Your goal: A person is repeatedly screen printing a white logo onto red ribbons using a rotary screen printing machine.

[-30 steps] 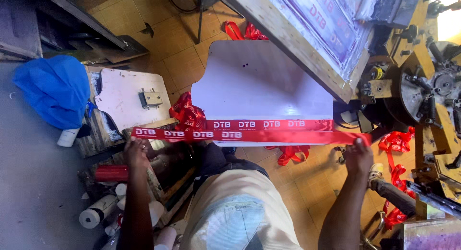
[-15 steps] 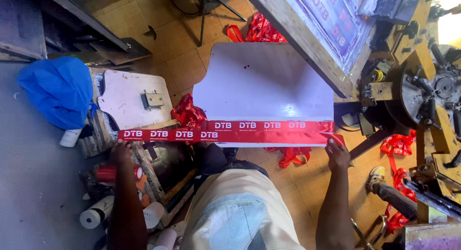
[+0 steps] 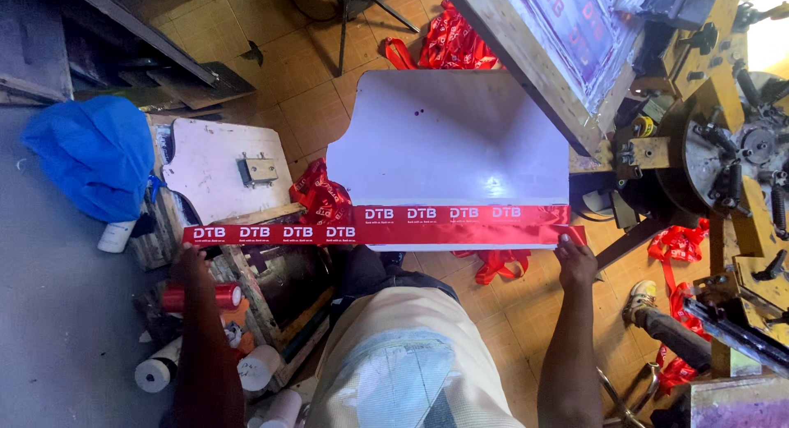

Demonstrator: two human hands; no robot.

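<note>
Ribbon (image 3: 378, 224) along board (image 3: 444, 140) front edge | both hands' grip at ends: left hand (image 3: 191, 264), right hand (image 3: 575, 260)

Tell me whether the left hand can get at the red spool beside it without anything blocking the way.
Probably yes. The left hand holds the left end of the red ribbon, and the red spool lies just below it with nothing visible between them. The hand would have to release the ribbon first, though.

A red ribbon (image 3: 378, 224) with repeated white lettering crosses a plain white board (image 3: 448, 140); blue cloth (image 3: 94, 153) nearby.
</note>
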